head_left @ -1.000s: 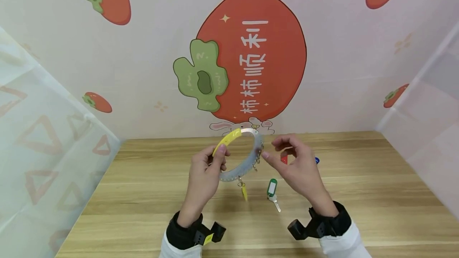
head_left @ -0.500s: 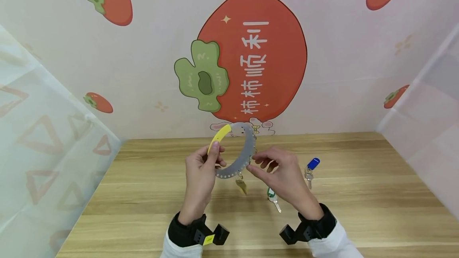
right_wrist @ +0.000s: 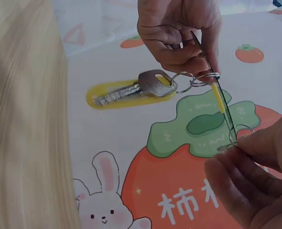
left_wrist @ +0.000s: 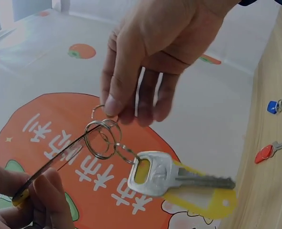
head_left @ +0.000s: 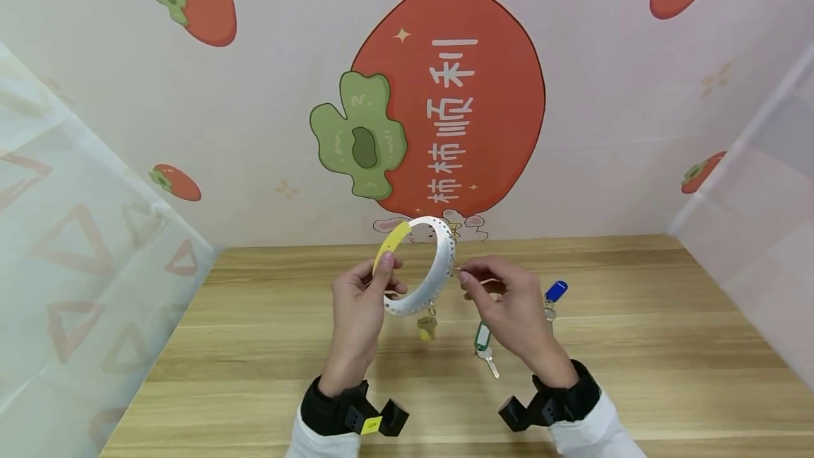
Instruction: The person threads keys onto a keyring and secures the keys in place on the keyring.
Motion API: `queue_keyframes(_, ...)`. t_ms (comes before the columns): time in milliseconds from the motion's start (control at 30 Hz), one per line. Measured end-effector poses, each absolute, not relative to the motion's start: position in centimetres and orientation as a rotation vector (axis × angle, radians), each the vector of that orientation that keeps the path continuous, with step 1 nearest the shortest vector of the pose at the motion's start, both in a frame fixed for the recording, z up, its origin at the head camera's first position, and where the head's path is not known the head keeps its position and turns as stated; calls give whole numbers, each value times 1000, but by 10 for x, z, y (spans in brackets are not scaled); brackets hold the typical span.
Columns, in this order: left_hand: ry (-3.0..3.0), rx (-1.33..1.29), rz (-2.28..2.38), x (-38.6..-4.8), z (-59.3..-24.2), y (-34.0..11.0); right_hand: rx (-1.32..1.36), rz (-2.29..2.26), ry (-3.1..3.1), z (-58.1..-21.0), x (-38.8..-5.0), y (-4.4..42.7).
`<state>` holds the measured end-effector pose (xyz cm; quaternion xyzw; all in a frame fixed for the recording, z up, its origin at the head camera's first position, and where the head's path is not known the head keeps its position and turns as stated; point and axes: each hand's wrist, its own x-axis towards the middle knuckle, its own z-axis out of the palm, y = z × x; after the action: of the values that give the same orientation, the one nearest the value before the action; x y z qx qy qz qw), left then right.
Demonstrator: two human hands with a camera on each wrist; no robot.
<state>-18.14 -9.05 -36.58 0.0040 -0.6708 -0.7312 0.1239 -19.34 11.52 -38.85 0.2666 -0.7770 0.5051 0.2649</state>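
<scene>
The perforated key hoop (head_left: 444, 256) is held above the tabletop (head_left: 254, 359), and I take it as the landmark for all places. My left hand (head_left: 360, 308) grips the hoop's left side at its yellow section (head_left: 391, 242), with the thumb on the face nearer me. My right hand (head_left: 514, 306) stands at the hoop's right rim, thumb and index finger pinching a small wire loop (head_left: 455, 271) there.

The governing relation, as I judge it: the loop lies directly at the right fingertips, on the rim side opposite the left grip, so the right hand is the nearer one. The hoop stands nearly edge-on in both wrist views, and I expect a loop to work best across that thin edge.

From the hoop's lower rim hangs a key (left_wrist: 155, 174) with a yellow tag (left_wrist: 198, 205); its long axis points downward in the head view, clear of the right fingers.

Right of the hoop, on the tabletop, a green-tagged key (head_left: 482, 336) lies nearer me and a blue-tagged key (head_left: 556, 291) farther right. A red-tagged key (left_wrist: 264, 153) shows in the left wrist view.
</scene>
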Motion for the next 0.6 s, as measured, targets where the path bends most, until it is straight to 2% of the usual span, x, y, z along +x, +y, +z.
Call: queue_keyframes(600, -2578, -350, -1952, -187, -384, -89, 757, 1331, -1901, -378, -193, 124)
